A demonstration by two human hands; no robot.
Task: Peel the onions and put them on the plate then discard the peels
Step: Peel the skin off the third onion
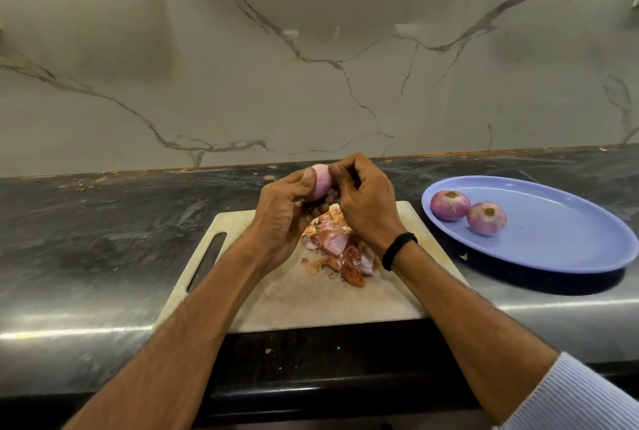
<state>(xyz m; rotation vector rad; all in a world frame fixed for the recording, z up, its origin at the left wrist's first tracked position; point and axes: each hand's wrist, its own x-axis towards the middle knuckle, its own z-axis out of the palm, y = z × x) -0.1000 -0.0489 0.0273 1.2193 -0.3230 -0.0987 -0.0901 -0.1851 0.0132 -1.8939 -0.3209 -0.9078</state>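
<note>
Onion (320, 182): gripped by left hand (283, 219), pinched by right hand (366, 208), above cutting board (311, 305). Peels (339, 250): heaped mid-board. Peeled onions (450, 205), two: on plate (560, 239), toward the counter (103, 239) right edge.

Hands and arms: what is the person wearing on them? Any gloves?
No gloves on the left hand or right hand. A black band circles the right wrist, and a pale blue, finely striped sleeve covers the upper right forearm. The left arm shows no sleeve.

Surface (103, 239) is dark polished stone, pretty glossy. Wall (311, 84) is shiny veined marble-look. Cutting board (311, 301) is matt whitish plastic, scuffed and stained. Plate (570, 239) is smooth blue plastic, peels (339, 250) look dry and papery, onion (320, 182) is smooth.
</note>
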